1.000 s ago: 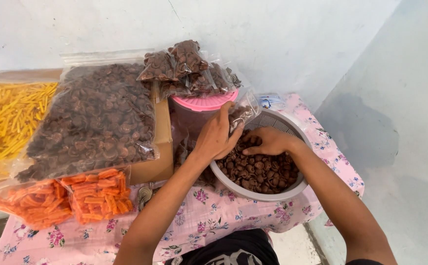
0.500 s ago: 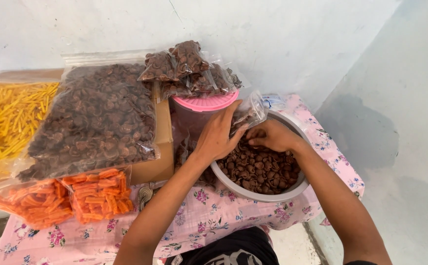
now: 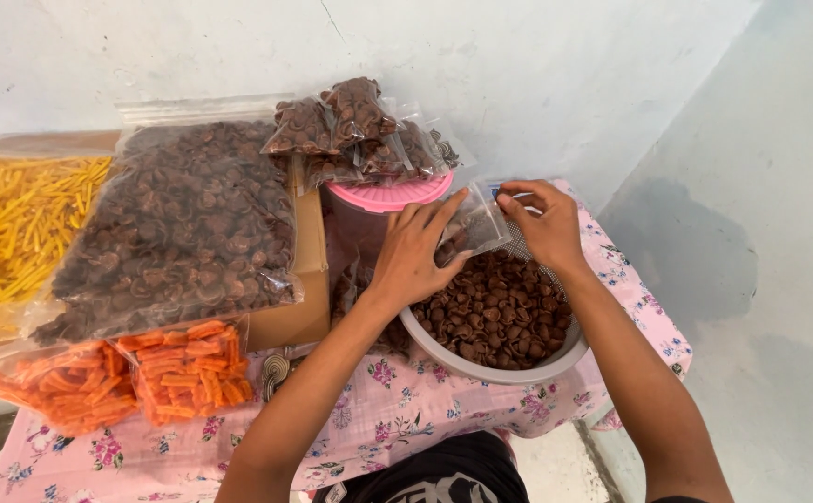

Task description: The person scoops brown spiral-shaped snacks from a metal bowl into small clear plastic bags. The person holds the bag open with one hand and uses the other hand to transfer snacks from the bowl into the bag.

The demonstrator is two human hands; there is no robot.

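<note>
From the head camera: both hands pinch a small clear bag (image 3: 474,226) right above the white bowl (image 3: 481,365) of brown snacks. Left hand (image 3: 416,251) has its grip closed on the bag's side, right hand (image 3: 546,224) grips the top edge. Bowl sits on the floral bench (image 3: 397,410).

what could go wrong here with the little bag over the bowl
1. The small clear plastic bag is held open-topped between the left hand and right hand; if it tips, the brown snack pieces could spill.
2. The round grey bowl of brown snacks sits close to the edge of the pink floral tablecloth, so a bump from a forearm might push it off.
</note>
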